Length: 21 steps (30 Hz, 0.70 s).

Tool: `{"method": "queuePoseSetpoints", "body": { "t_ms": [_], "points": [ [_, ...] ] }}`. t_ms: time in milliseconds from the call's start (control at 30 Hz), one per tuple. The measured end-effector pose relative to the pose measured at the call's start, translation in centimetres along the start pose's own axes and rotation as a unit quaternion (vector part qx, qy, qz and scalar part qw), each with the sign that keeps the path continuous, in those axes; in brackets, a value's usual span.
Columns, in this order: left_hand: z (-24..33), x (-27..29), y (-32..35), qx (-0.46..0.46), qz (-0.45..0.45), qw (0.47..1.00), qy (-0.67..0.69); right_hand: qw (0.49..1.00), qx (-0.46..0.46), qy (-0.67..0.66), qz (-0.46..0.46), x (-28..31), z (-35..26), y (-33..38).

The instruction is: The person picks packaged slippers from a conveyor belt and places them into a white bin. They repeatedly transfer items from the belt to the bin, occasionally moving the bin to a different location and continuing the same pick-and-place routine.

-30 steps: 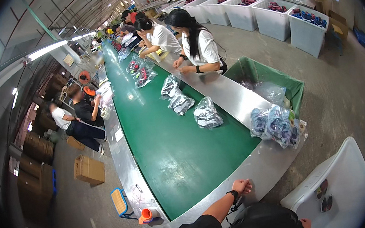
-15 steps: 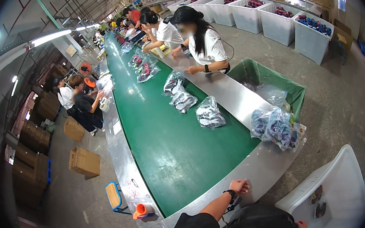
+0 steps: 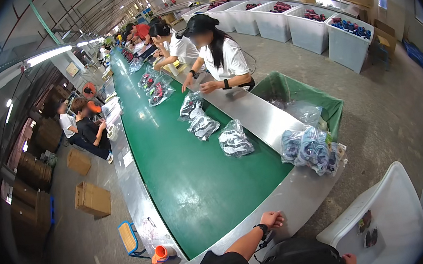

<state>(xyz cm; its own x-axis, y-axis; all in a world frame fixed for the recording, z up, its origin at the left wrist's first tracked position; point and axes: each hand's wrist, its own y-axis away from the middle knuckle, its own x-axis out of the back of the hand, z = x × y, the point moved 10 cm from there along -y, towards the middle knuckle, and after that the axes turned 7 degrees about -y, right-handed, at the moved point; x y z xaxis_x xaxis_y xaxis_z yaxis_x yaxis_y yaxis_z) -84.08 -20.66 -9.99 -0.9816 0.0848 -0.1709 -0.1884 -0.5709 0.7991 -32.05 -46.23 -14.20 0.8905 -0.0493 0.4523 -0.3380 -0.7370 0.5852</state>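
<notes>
My left hand (image 3: 271, 220) rests at the near end of the metal table edge, fingers curled in, with no object showing in it. A dark watch is on its wrist. Only a small part of my right hand (image 3: 350, 260) shows at the lower edge, beside the white bin, and its fingers are mostly hidden. To the right of the left hand, several clear bags of blue shoes (image 3: 310, 147) are heaped on the metal rim. A bag of black-and-white shoes (image 3: 235, 139) lies on the green conveyor belt (image 3: 197, 195), with more bagged shoes (image 3: 202, 124) farther up.
A white bin (image 3: 384, 206) with a few shoes stands at my right. Beyond the heap is a green-lined bin (image 3: 329, 100). Across the belt a person in white (image 3: 224, 61) handles a clear bag. An orange cup (image 3: 161, 252) and a stool (image 3: 128, 237) are at left.
The view has shifted slightly, so the belt and bags sit farther left. The person across the belt has reached an arm forward. My left hand stays on the metal edge.
</notes>
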Motion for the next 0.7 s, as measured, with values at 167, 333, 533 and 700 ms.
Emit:
{"method": "queuePoseSetpoints", "body": {
  "t_ms": [167,333,533,700],
  "points": [
    [0.3,-0.1,0.6,0.0,0.005,1.0,0.002,1.0,0.002,-0.002,0.008,-0.1,0.7,0.4],
    [0.3,-0.1,0.6,0.002,0.003,1.0,0.006,1.0,0.002,0.005,0.005,-0.2,1.4,0.4],
    [0.1,-0.1,0.4,0.001,0.004,1.0,0.002,1.0,-0.011,-0.006,0.006,-0.3,1.5,0.7],
    [0.4,-0.1,0.7,-0.007,0.008,1.0,0.0,1.0,-0.004,-0.003,0.009,-0.4,1.1,1.0]
  ]
}}
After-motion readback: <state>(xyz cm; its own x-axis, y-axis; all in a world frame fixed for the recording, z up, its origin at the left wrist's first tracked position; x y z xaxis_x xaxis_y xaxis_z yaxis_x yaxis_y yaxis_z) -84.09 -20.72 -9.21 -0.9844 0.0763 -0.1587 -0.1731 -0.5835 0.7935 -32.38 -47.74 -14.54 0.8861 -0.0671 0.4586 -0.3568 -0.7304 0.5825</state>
